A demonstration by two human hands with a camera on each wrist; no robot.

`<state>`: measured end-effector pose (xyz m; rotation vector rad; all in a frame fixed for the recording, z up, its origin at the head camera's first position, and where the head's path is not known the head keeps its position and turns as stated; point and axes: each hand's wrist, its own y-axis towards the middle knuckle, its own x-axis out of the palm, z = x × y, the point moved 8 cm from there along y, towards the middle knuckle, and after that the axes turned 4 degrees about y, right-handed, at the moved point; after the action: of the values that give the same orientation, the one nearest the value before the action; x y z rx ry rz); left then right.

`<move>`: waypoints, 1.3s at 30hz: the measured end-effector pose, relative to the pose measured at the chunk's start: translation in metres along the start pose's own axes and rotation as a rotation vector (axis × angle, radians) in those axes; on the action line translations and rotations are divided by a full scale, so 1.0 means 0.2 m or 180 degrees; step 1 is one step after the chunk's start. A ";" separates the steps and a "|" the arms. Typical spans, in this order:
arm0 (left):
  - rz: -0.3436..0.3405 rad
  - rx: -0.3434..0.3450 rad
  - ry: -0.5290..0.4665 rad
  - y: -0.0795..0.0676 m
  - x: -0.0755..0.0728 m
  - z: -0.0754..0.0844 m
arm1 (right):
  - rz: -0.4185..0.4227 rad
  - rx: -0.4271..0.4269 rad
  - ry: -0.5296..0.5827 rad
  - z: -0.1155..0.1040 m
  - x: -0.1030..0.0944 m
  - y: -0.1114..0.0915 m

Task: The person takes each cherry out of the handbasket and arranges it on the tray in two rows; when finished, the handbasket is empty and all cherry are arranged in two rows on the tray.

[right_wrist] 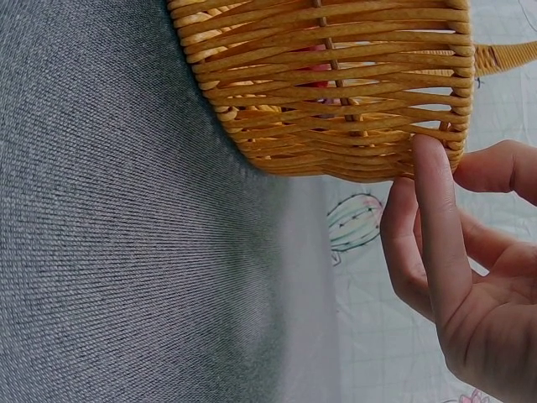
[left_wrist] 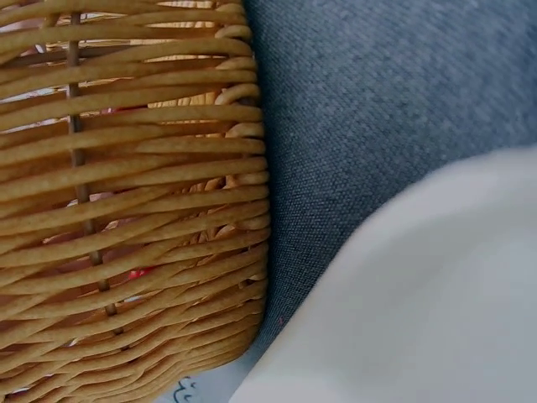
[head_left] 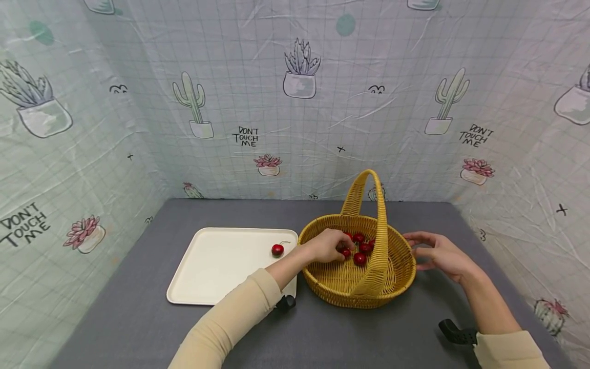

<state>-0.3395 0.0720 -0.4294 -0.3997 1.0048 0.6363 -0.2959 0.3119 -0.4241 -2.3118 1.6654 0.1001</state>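
A yellow wicker basket point(head_left: 322, 287) with a tall arched handle stands in the middle right of the head view. Several red cherries point(head_left: 360, 259) lie inside it. My left hand point(head_left: 328, 246) reaches over the basket's left rim, thumb and fingers curled around one cherry point(head_left: 345, 252). The weave hides that hand almost wholly in the left wrist view. On the opposite side, my right hand point(head_left: 444, 255) touches the basket's outer wall near the rim. Its fingers point(right_wrist: 436, 201) are extended, one fingertip against the wicker point(right_wrist: 361, 126).
Left of the basket lies a white rectangular tray point(head_left: 221, 271), with a single stemmed cherry point(head_left: 277, 250) near its right edge. Both rest on a dark grey tabletop point(head_left: 350, 338). Printed cloth point(head_left: 332, 123) encloses the back and sides.
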 end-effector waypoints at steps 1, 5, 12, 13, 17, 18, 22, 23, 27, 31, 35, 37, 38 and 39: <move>-0.0004 -0.0001 0.0001 0.00 0.00 0.00 | 0.0002 0.0002 0.0002 0.00 0.00 0.00; 0.0003 0.0006 -0.0020 -0.01 -0.01 0.01 | 0.0008 -0.0004 0.0001 0.00 0.00 0.00; 0.0101 0.0115 -0.0130 -0.04 -0.04 0.03 | 0.0009 -0.0023 -0.0012 0.00 0.00 0.00; 0.0126 0.0137 -0.0145 -0.05 -0.05 0.03 | 0.0009 -0.0024 -0.0016 0.00 0.00 0.00; 0.0198 0.0206 -0.0172 -0.06 -0.06 0.04 | 0.0012 -0.0025 -0.0022 0.00 0.00 0.00; 0.0214 0.0217 -0.0175 -0.07 -0.07 0.04 | 0.0013 -0.0024 -0.0024 0.00 0.00 0.00; 0.0271 0.0221 -0.0238 -0.09 -0.08 0.05 | 0.0011 -0.0017 -0.0023 0.00 0.00 0.00; 0.0289 0.0222 -0.0250 -0.09 -0.08 0.05 | 0.0012 -0.0014 -0.0020 0.00 0.00 0.00; 0.0395 0.0232 -0.0341 -0.12 -0.11 0.05 | 0.0013 -0.0007 -0.0011 0.00 0.00 0.00; 0.0556 0.0237 -0.0495 -0.16 -0.14 0.05 | 0.0002 -0.0013 -0.0007 0.00 0.00 0.00; 0.0747 0.0189 -0.0644 -0.19 -0.18 0.03 | -0.0010 -0.0027 0.0006 0.00 0.00 0.00; 0.0836 0.0155 -0.0673 -0.20 -0.20 0.01 | -0.0009 -0.0032 0.0013 0.00 0.00 0.00; 0.0873 0.0150 -0.0685 -0.21 -0.21 0.01 | -0.0007 -0.0032 0.0017 0.00 0.00 0.00; 0.0903 0.0144 -0.0697 -0.22 -0.21 0.00 | -0.0007 -0.0032 0.0017 0.00 0.00 0.00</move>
<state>-0.3265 0.0265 -0.3907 -0.1433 0.8707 0.8909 -0.2955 0.3123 -0.4243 -2.3231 1.6688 0.1022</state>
